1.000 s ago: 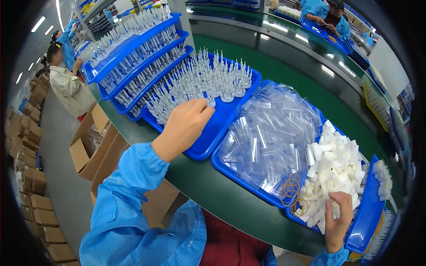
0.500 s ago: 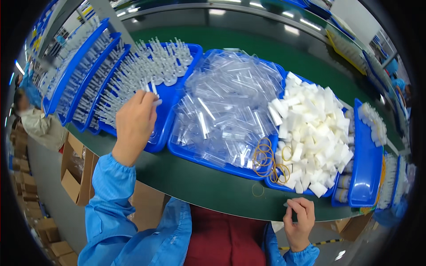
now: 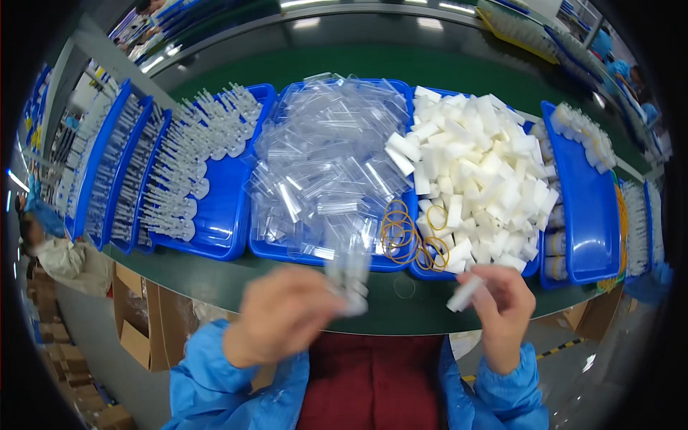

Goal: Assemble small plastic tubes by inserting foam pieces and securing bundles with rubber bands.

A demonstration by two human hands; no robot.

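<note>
My left hand (image 3: 287,312), blurred by motion, is over the bench's front edge. Its fingers pinch a translucent plastic stemmed part (image 3: 350,287), round base downward; the blur hides whether it is one or more. My right hand (image 3: 507,312), fingers bent, grips a white foam block (image 3: 464,294) between thumb and fingertips. Just beyond it lies a heap of similar white foam blocks (image 3: 473,165) in a blue tray. Clear plastic sleeves (image 3: 322,158) fill the middle blue tray (image 3: 315,256). Stemmed parts (image 3: 208,129) stand upright in the left blue tray (image 3: 215,186).
Several tan rubber bands (image 3: 398,233) lie over the tray edges, and a single band (image 3: 404,288) rests on the green bench (image 3: 301,276). More tilted blue trays flank both sides. A cardboard box (image 3: 147,322) stands below at left. Co-workers are visible farther off.
My left hand has come from the left tray toward the middle front, bringing a stemmed part. My right hand has risen slightly and now shows a white foam block. The view has shifted.
</note>
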